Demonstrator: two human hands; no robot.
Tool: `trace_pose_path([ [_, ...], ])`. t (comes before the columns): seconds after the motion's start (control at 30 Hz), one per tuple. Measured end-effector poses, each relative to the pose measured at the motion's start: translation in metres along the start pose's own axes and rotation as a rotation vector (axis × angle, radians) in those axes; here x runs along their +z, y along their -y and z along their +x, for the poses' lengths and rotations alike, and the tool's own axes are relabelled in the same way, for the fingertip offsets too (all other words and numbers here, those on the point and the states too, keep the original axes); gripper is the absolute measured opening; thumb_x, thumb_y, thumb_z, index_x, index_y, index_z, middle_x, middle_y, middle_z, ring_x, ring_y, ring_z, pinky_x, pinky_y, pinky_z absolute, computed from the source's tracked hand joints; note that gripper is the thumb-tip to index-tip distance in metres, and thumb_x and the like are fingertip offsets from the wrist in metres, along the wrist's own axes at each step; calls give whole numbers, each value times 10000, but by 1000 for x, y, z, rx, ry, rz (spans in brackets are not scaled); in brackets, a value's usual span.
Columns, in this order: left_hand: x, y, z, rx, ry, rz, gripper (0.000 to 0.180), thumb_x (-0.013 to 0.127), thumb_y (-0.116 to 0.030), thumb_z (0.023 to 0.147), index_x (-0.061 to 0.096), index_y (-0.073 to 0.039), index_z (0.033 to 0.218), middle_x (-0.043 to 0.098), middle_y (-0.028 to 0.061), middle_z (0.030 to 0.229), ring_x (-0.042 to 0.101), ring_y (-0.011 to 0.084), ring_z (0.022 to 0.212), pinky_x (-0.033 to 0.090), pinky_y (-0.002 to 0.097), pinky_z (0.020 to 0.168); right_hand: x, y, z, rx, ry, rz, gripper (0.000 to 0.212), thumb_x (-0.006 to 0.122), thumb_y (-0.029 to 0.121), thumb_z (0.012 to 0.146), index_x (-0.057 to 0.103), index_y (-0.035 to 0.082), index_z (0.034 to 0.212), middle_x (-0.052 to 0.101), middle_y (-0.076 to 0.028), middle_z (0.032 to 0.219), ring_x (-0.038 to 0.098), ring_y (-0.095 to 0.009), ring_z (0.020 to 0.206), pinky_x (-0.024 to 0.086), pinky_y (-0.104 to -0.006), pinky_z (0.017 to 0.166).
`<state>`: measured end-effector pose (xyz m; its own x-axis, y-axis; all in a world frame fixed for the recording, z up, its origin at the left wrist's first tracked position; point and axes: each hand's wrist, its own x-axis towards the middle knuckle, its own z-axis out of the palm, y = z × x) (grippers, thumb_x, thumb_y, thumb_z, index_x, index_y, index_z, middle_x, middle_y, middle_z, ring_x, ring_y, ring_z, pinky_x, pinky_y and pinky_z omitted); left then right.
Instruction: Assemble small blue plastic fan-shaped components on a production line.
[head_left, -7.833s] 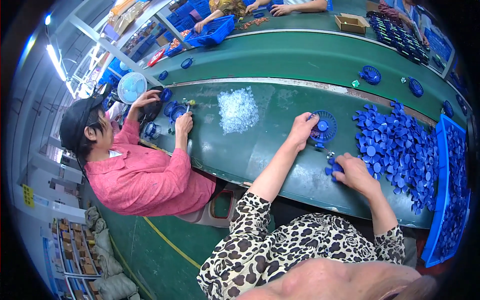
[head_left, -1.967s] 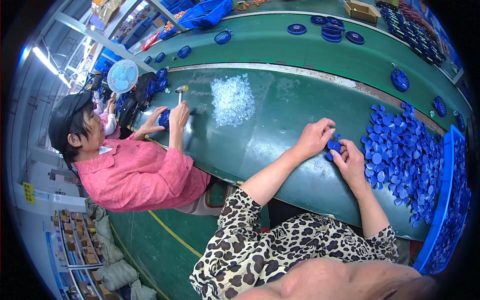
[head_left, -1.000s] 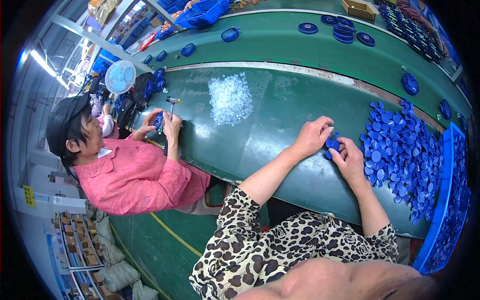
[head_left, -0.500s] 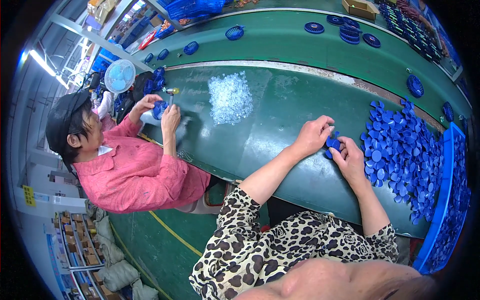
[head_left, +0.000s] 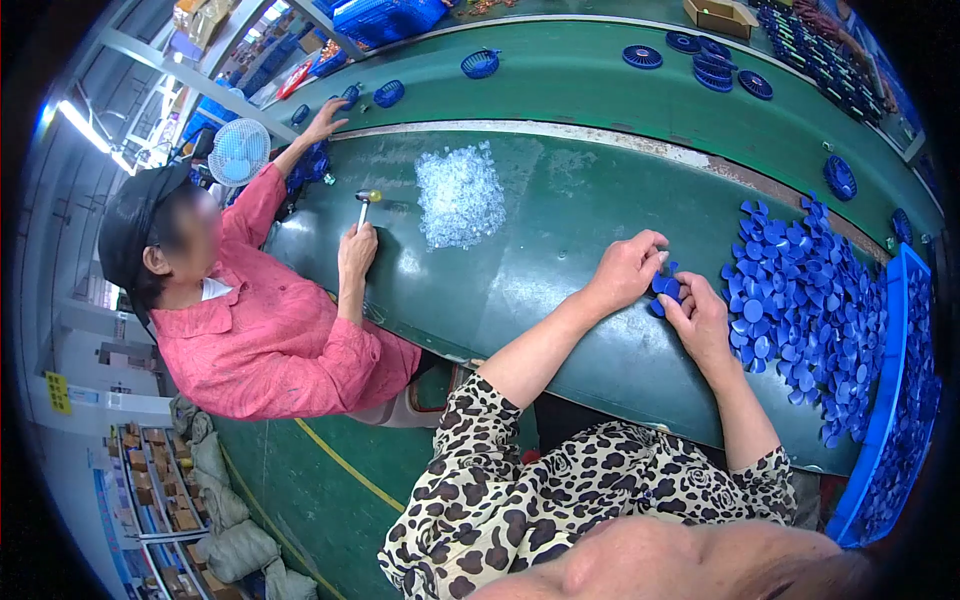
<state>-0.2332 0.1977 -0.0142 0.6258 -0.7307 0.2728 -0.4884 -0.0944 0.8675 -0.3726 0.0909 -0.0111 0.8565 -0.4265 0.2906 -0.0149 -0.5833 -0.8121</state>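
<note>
Over the green table, my right hand [head_left: 702, 322] pinches a small blue fan blade piece [head_left: 666, 286] between thumb and fingers. Just left of it, my left hand [head_left: 628, 270] has its thumb and fingertips pressed together beside the blade piece. Whatever lies in that pinch is too small to make out. To the right of my right hand spreads a heap of similar blue blade pieces [head_left: 800, 310]. A pile of small clear parts [head_left: 460, 197] lies farther left on the table.
A blue bin [head_left: 893, 400] of blade pieces stands at the right edge. At left, a co-worker in pink [head_left: 280, 340] holds a small hammer [head_left: 364, 206] and reaches to the green belt [head_left: 560, 75]. Round blue grilles [head_left: 713, 72] lie along the belt.
The co-worker no longer holds the blue part and has stretched one hand to the belt; the hammer is lower. Grilles on the belt have shifted right. My hands look unchanged.
</note>
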Motion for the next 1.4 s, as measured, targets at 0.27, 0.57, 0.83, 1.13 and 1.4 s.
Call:
trace_pose_path([
  [0.27, -1, 0, -2, -10, 3, -5, 180, 584, -85, 877, 590, 7, 1032, 636, 109, 714, 625, 181, 632, 486, 313, 585, 1, 0, -1, -2, 4, 9, 333, 750, 83, 736, 593, 8, 1020, 536, -48, 707, 447, -99, 489, 393, -263, 473],
  [0.57, 0, 0, 0, -9, 9, -1, 182, 583, -87, 877, 586, 9, 1032, 641, 114, 720, 631, 191, 639, 491, 318, 592, 0, 1, 0, 14, 10, 24, 333, 749, 78, 738, 591, 7, 1023, 538, -47, 712, 450, -95, 492, 393, -260, 473],
  [0.83, -3, -5, -2, -10, 10, 15, 192, 577, -80, 882, 588, 9, 1052, 643, 102, 753, 620, 172, 657, 497, 303, 613, 0, 0, 0, 2, 8, 14, 338, 754, 86, 737, 587, 8, 1020, 540, -49, 710, 455, -100, 496, 398, -260, 476],
  [1.13, -57, -42, 50, 57, -28, 111, 321, 626, -133, 822, 563, 1, 1107, 619, 156, 1000, 639, 239, 808, 512, 343, 707, -3, -3, -1, 43, 6, 46, 313, 755, 88, 735, 595, 6, 991, 540, -42, 696, 461, -90, 498, 402, -249, 471],
  [1.4, -162, 110, 212, -193, -276, 856, 424, 634, -182, 799, 481, 1, 1149, 507, 220, 1160, 565, 408, 1026, 486, 488, 856, -5, 1, 1, 35, 55, 47, 327, 734, 41, 748, 577, -18, 1029, 522, -18, 685, 449, -50, 512, 358, -206, 462],
])
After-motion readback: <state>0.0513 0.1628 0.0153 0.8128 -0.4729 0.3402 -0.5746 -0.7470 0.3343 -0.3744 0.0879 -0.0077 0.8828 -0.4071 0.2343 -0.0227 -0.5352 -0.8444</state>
